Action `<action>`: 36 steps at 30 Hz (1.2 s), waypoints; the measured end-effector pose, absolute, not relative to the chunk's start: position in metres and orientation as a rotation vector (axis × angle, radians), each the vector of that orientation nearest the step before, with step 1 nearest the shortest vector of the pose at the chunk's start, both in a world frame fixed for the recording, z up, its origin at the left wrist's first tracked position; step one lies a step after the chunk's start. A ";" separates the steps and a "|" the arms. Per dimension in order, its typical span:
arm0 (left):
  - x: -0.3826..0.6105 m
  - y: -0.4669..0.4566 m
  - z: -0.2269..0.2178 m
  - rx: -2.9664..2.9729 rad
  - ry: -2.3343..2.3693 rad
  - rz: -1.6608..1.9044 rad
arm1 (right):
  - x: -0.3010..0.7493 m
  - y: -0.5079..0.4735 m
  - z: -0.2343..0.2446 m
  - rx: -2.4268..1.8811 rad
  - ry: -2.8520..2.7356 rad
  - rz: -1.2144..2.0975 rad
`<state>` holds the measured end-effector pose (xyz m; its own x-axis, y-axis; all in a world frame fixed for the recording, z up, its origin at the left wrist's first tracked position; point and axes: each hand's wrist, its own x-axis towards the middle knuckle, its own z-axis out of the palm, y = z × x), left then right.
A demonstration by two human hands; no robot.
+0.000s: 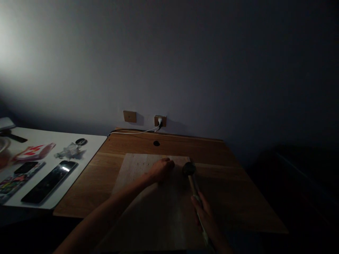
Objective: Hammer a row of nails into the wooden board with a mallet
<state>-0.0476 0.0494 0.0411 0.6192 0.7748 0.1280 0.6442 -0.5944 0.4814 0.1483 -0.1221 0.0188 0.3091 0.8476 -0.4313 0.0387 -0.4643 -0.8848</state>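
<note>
Readable text first: the red-and-white plastic packet (35, 151) off to the left has chunky red lettering, but it's way too blurred to make out. The flat, multicoloured patterned item (16, 181) near it is covered in print or pictures, also too small to read, and a small black rectangle (25, 167) sits at its far end.

Same white worktop (91, 141): a big dark-screened phone (50, 181) with a bright glare spot, a crumpled clear plastic bag (69, 151), and a round black disc-like thing (81, 141) touching or just behind the bag. All that's well apart from the hands.

The brown wood-grain worktop (225, 197) butts up close on the right, with a dark round spot (156, 143) near the wall. A white plug (160, 121) sits in the tan square socket plate (164, 121), its white cable (132, 133) trailing along the back edge.

On the brown worktop lies a pale, flat wooden board (164, 208) with a short row of tiny dark specks (143, 163), can't tell if nails or holes. Left hand (161, 169) is over it, fingers curled; can't tell if they're pinching anything. Right hand (203, 210) has its fingers wrapped round a dark round-headed mallet (192, 185) with a slim pale handle, head by the board's right edge.
</note>
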 end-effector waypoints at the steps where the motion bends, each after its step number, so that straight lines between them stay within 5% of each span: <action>1: -0.043 0.053 0.042 2.479 1.123 0.435 | 0.150 -0.121 0.017 -1.758 -0.794 1.242; 21: -0.008 0.076 0.044 2.652 0.993 0.229 | 0.152 -0.122 0.020 -1.801 -0.693 1.257; 36: -0.014 0.083 0.002 2.272 0.891 0.687 | 0.160 -0.115 0.022 -1.818 -0.853 1.347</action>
